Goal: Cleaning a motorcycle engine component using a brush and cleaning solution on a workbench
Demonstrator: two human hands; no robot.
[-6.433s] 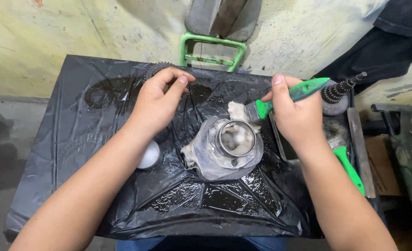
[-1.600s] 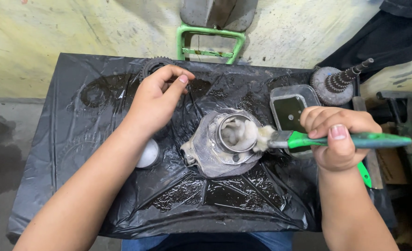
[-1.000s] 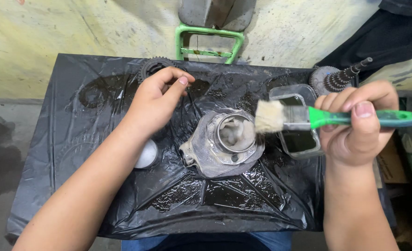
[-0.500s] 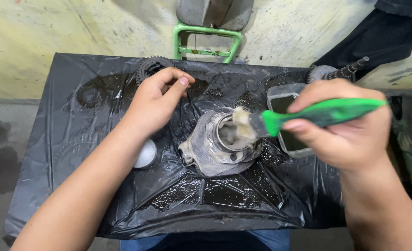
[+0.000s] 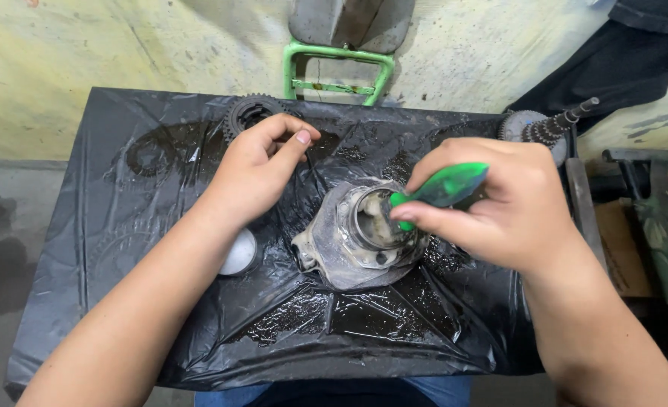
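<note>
Right hand (image 5: 500, 203) gripped green brush (image 5: 439, 188), scrubbing inside metal cylinder (image 5: 360, 234). Left hand (image 5: 262, 169) rested loosely curled, empty, on tabletop (image 5: 123, 226). Next probably needs bore worked all round.

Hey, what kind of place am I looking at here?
Probably a small engine or motorcycle repair workshop. A greasy metal engine cylinder sits on an oily black plastic sheet, the right hand works a green-handled brush into its bore, and a gear and geared shaft lie nearby.
</note>
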